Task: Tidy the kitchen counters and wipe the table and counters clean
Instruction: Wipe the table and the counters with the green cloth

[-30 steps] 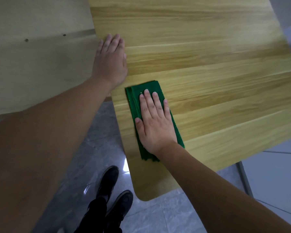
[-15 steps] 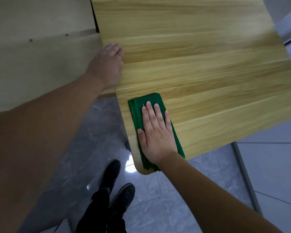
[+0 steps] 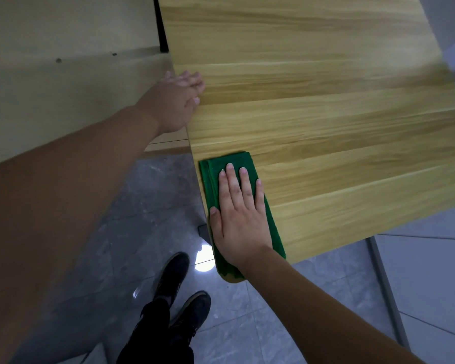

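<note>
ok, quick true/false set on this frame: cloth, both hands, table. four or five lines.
1. The right hand lies flat on the green cloth, fingers straight. True.
2. The cloth sits in the middle of the wooden table. False: it lies at the near corner, along the left edge.
3. The left hand holds a second cloth. False: it holds nothing and rests at the table's left edge.
4. The cloth is folded into a long strip. True.
5. Dishes stand on the table. False: none show on the visible part.
</note>
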`<state>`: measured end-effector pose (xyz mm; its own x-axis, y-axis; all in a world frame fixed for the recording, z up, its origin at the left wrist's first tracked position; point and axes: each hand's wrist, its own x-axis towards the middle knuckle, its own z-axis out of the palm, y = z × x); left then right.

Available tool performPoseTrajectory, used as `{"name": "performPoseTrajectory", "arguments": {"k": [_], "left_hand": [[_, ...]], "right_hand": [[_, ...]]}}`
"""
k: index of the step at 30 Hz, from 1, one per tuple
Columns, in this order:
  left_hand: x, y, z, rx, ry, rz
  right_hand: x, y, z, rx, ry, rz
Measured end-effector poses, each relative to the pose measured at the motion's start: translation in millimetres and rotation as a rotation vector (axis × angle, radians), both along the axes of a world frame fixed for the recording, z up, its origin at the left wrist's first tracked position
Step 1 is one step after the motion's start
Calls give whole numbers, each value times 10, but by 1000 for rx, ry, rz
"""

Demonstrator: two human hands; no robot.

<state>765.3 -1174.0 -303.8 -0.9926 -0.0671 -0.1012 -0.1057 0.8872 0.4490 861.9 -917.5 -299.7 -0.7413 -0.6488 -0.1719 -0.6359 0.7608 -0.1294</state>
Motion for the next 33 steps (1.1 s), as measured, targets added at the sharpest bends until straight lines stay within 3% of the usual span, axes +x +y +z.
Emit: {"name": "performPoseTrajectory", "arguments": {"k": [22,33], "left_hand": [[28,-5,-19,-28,4,-19],[-109,-76,89,46,-14,13]], "right_hand": [[262,121,26,-17,-15,12],[-247,-275,66,-1,-47,30]]}}
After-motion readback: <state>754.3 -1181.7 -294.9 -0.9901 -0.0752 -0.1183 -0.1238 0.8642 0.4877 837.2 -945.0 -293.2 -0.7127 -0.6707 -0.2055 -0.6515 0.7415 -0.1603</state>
